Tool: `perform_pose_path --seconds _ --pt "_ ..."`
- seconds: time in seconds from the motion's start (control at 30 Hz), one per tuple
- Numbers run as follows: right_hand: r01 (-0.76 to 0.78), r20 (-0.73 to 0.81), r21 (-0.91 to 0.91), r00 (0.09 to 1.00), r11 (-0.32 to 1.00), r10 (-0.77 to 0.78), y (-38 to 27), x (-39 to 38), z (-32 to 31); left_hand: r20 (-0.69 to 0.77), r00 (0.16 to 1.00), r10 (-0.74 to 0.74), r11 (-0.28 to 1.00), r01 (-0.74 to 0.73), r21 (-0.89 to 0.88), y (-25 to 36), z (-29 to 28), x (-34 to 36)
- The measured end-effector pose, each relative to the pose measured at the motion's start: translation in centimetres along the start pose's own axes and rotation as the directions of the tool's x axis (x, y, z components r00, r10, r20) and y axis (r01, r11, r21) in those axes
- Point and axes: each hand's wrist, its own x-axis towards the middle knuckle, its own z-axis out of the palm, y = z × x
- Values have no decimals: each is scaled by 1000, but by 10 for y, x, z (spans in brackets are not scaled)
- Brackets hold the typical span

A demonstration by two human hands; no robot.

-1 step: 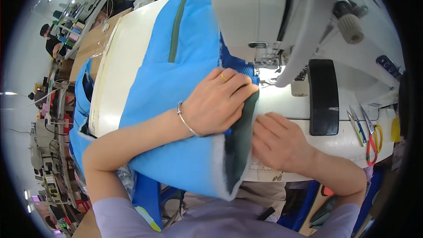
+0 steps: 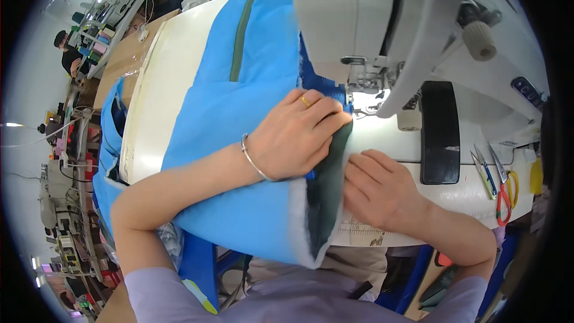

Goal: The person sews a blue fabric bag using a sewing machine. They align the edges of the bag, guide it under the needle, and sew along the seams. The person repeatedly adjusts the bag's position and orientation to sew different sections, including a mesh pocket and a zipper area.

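Note:
A light-blue fabric piece (image 2: 221,113) with a green strip, dark-blue mesh and pale fuzzy edge lies under the white sewing machine (image 2: 341,12). My left hand (image 2: 293,131), wearing a ring and bangle, grips its folded dark-green edge (image 2: 326,188) just left of the presser foot (image 2: 365,98), fingers bent and close together. My right hand (image 2: 376,185) is lower right, fingers curled against the same edge, their tips partly hidden by it.
A black pad (image 2: 439,131), snips (image 2: 484,173) and scissors (image 2: 502,197) sit at the right. Another blue piece (image 2: 110,131) hangs at the table's (image 2: 143,137) left. Farther left are a person in black (image 2: 72,60), thread spools (image 2: 98,42) and other machines.
The fabric and my left hand have shifted very slightly upward and right. My right hand has barely moved.

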Motion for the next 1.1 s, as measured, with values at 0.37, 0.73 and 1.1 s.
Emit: perform_pose_path --seconds 0.37,0.73,1.1 --pt "-196 -154 -81 971 977 182 13 17 0 -44 993 111 994 -111 15 -23 7 1" --pt "-170 -44 32 984 985 171 13 10 4 -50 991 124 992 -126 -29 -31 3 0" --pt "-191 -37 24 981 981 192 12 12 2 -6 992 126 990 -126 -56 -38 2 0"
